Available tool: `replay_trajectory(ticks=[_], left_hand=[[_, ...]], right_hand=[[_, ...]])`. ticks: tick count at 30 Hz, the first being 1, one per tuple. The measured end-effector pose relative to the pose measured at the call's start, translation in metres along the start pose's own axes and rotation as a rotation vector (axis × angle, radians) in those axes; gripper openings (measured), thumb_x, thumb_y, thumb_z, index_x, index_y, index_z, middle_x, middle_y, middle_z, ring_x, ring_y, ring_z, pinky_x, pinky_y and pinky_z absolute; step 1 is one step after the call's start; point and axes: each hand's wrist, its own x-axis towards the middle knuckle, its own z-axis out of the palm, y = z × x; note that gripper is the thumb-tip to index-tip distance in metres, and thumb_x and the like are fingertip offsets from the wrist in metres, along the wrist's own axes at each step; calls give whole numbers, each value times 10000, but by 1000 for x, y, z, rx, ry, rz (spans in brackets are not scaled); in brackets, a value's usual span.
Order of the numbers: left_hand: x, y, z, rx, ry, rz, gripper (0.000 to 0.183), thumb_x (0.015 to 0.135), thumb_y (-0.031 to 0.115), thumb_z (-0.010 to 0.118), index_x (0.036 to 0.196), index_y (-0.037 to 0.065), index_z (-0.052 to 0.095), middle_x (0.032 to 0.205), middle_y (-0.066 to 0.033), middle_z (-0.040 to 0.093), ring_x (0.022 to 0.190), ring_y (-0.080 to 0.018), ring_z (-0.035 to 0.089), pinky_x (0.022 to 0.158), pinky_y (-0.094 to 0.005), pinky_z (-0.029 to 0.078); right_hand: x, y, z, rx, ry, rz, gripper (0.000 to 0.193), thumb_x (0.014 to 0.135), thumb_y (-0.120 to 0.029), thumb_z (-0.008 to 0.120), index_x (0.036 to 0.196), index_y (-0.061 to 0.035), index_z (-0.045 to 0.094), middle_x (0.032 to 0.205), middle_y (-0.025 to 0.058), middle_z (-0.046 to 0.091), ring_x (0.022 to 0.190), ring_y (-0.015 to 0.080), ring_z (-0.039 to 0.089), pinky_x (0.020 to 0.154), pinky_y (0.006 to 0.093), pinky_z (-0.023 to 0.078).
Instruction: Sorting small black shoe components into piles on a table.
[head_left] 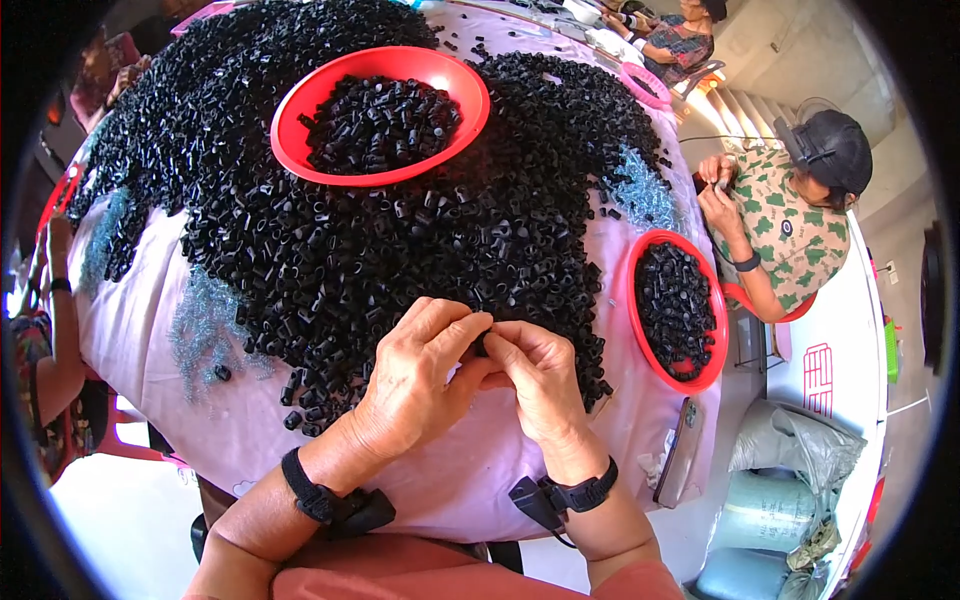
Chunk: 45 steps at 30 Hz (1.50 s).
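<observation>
My left hand and my right hand meet over the near edge of a black heap, fingers bent and tips pinched together. Between them shows a bit of a small black plastic cap, mostly hidden by the fingers. Both hands seem closed on this one piece. Just beyond them spreads the large heap of hollow black caps. Left of the hands, small clear bluish pieces lie in a loose patch, too fine to make out.
A red bowl of caps sits on the heap. At right are a red basket of caps, more bluish pieces and a phone on the pink tablecloth. A co-worker sits at right; others sit around the table.
</observation>
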Motion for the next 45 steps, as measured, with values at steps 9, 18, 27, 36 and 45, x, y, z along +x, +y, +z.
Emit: replay_trajectory(ticks=[9,18,27,36,45], left_hand=[[2,0,-5,-2,-29,68,396,635,21,808,1015,-10,702,970,-135,678,833,-326,657,729,-403,571],[6,21,-22,-210,-335,-210,319,758,48,751,1066,-9,688,880,-160,690,781,-363,689,696,-434,571],[48,-2,-42,-634,172,-296,784,914,-93,630,1595,70,276,1515,-161,447,1328,-268,537,1026,-357,495],[28,-4,-30,-236,-109,-173,127,903,-20,669,1020,-43,712,979,-168,715,906,-284,729,777,-342,577],[14,-11,-15,156,-187,-42,199,760,-17,718,957,12,734,902,-117,638,873,-317,625,769,-419,534]], right_hand=[[-1,-2,-3,-64,-47,-42,161,986,-145,667,950,-5,737,797,18,703,714,71,669,606,217,565],[4,-9,-9,168,140,-70,173,995,-166,615,905,-42,695,841,69,727,692,129,681,657,242,542],[10,-3,-11,211,147,-104,142,1011,-169,642,1032,-34,682,916,88,744,754,150,717,676,245,559],[12,-1,-14,194,220,-114,137,1008,-152,643,1076,-36,668,917,93,739,738,142,714,640,233,551],[10,-3,-12,62,249,-94,142,1024,-163,619,1088,-46,667,888,71,725,643,94,662,572,203,484]])
